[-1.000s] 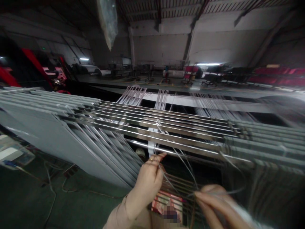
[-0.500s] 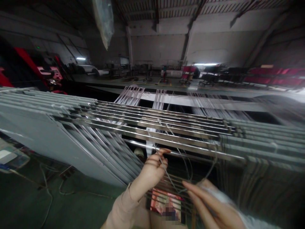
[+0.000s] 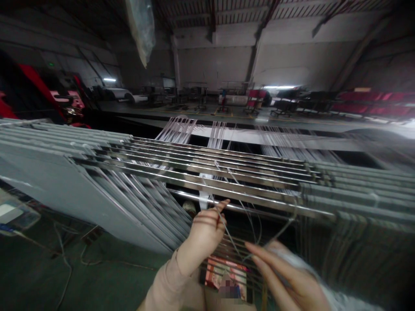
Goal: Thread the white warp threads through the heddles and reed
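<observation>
My left hand [image 3: 208,225] is in the middle, just below the front metal bars, its fingers curled and the forefinger reaching up to the right. A thin white thread [image 3: 231,237] crosses its fingertips and slants down to my right hand [image 3: 285,270]. That hand is at the lower right, with thumb and forefinger pinched together on the thread's lower end. Other loose threads [image 3: 251,216] hang from between the long parallel metal bars [image 3: 233,186] and loop beside my right hand. The bars stretch across in front of me. Image blur hides the exact contact at the left fingertips.
Grey stacked panels [image 3: 106,211] flank the bars on the left, with more grey strips [image 3: 363,233] on the right. Bundles of white yarn [image 3: 178,129] run behind. A red patterned box [image 3: 215,272] lies low between my hands. Cables [image 3: 66,255] trail on the floor.
My left hand has shifted slightly down and left, with its forefinger now angled more upward. My right hand has moved a little up and left, still pinching the thread.
</observation>
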Demonstrator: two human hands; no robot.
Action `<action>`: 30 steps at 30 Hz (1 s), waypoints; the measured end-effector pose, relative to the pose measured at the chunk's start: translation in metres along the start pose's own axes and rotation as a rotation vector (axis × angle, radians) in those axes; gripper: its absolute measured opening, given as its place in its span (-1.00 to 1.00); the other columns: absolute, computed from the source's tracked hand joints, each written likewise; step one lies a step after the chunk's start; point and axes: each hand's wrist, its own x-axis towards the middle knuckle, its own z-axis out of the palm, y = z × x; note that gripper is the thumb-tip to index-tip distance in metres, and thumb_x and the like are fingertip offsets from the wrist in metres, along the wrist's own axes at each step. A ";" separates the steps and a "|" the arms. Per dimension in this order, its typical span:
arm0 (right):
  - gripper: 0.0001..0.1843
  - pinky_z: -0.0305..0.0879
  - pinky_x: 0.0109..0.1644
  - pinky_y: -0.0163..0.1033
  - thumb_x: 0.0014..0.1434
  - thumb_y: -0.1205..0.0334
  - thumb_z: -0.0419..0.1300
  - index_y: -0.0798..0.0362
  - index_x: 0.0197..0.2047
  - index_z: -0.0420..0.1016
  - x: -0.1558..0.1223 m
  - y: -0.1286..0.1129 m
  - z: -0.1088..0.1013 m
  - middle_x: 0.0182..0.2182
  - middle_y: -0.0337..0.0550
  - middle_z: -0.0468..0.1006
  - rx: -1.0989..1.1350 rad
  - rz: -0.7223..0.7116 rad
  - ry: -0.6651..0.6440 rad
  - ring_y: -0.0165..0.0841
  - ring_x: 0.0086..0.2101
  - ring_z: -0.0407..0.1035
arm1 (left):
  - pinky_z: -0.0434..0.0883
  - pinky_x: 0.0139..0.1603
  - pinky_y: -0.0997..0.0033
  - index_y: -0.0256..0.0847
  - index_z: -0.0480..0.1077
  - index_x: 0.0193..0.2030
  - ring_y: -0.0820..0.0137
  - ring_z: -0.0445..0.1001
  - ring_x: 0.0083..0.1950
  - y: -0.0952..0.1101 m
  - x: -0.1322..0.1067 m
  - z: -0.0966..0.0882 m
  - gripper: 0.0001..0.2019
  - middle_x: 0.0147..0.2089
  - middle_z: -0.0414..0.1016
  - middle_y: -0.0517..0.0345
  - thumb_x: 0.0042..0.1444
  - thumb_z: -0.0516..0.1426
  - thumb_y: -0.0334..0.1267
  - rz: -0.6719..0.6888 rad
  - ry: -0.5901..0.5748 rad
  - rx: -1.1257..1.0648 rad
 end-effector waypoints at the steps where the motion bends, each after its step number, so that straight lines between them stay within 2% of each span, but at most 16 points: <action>1: -0.71 0.46 -0.01 -0.36 0.32 0.21 0.11 -0.07 0.06 0.52 0.000 0.001 0.000 -0.13 -0.20 0.64 -0.010 0.002 -0.007 -0.36 -0.12 0.55 | 0.56 -0.11 0.38 -0.18 0.53 -0.13 0.29 0.63 -0.17 0.000 0.001 0.001 -0.72 -0.22 0.66 0.02 0.12 0.03 -0.36 0.030 -0.002 -0.009; 3: -0.70 0.45 0.00 -0.33 0.32 0.20 0.11 -0.08 0.07 0.52 -0.002 0.002 0.001 -0.09 -0.20 0.63 -0.029 -0.004 -0.010 -0.35 -0.09 0.54 | 0.54 -0.06 0.44 -0.18 0.53 -0.15 0.33 0.61 -0.13 0.000 0.001 0.001 -0.74 -0.21 0.65 0.05 0.13 0.03 -0.35 0.063 0.012 -0.013; 8: -0.70 0.44 0.03 -0.30 0.33 0.21 0.09 -0.07 0.07 0.52 -0.005 0.003 0.002 -0.09 -0.19 0.63 -0.020 0.013 -0.032 -0.34 -0.08 0.53 | 0.50 0.05 0.21 -0.35 0.49 -0.06 0.21 0.57 -0.03 -0.007 -0.002 -0.011 -0.67 -0.12 0.61 -0.16 0.15 -0.03 -0.39 0.006 0.080 0.080; 13: -0.70 0.46 0.00 -0.29 0.32 0.20 0.10 -0.07 0.07 0.53 -0.004 0.003 0.003 -0.10 -0.15 0.63 -0.001 0.020 -0.039 -0.32 -0.10 0.54 | 0.55 -0.07 0.21 -0.21 0.50 0.05 0.15 0.58 -0.06 0.004 -0.005 -0.011 -0.58 -0.06 0.61 -0.13 0.04 0.08 -0.44 0.012 -0.049 0.209; 16: -0.70 0.46 0.01 -0.28 0.31 0.19 0.12 -0.09 0.06 0.54 -0.003 0.004 0.002 -0.11 -0.15 0.63 -0.003 0.030 -0.017 -0.31 -0.11 0.55 | 0.55 -0.11 0.16 -0.22 0.48 0.11 0.05 0.56 -0.01 0.018 -0.006 -0.006 -0.54 -0.02 0.57 -0.23 0.02 0.10 -0.45 0.021 -0.120 0.257; 21: -0.73 0.44 0.00 -0.40 0.30 0.24 0.13 -0.07 0.02 0.55 0.000 0.002 0.000 -0.15 -0.19 0.64 0.032 0.021 0.012 -0.38 -0.13 0.55 | 0.51 -0.04 0.02 -0.24 0.48 0.10 -0.02 0.49 0.07 0.025 -0.004 0.001 -0.55 0.00 0.54 -0.26 0.05 0.08 -0.44 0.040 -0.159 0.252; 23: -0.73 0.42 0.00 -0.43 0.30 0.24 0.13 -0.06 0.02 0.55 0.001 0.001 0.000 -0.15 -0.21 0.65 0.040 0.011 0.022 -0.40 -0.13 0.55 | 0.46 0.05 0.01 -0.26 0.46 0.11 0.03 0.47 0.09 0.023 -0.001 0.001 -0.53 -0.01 0.54 -0.22 0.03 0.07 -0.45 0.073 -0.152 0.156; 26: -0.73 0.44 -0.02 -0.42 0.30 0.21 0.14 -0.09 0.03 0.55 0.001 0.000 -0.001 -0.14 -0.22 0.65 0.034 0.017 0.024 -0.38 -0.12 0.55 | 0.42 0.12 0.09 -0.27 0.51 0.01 0.15 0.48 0.07 0.019 0.004 -0.009 -0.58 -0.09 0.56 -0.12 0.04 0.02 -0.45 0.137 -0.121 -0.260; 28: -0.72 0.46 -0.04 -0.41 0.29 0.21 0.14 -0.10 0.04 0.54 0.002 -0.001 -0.002 -0.13 -0.21 0.65 0.054 0.037 -0.011 -0.37 -0.12 0.55 | 0.45 0.06 0.21 -0.24 0.52 -0.12 0.25 0.52 -0.02 0.020 0.002 -0.021 -0.69 -0.14 0.57 -0.05 0.12 -0.01 -0.42 0.044 -0.039 -0.586; 30: -0.70 0.46 -0.04 -0.40 0.29 0.25 0.13 -0.09 0.05 0.54 0.005 -0.003 -0.001 -0.13 -0.19 0.64 0.115 0.054 -0.061 -0.37 -0.11 0.55 | 0.49 -0.08 0.32 -0.21 0.44 -0.17 0.32 0.56 -0.16 0.024 -0.007 -0.036 -0.81 -0.21 0.59 0.02 0.18 0.02 -0.37 -0.172 0.086 -0.823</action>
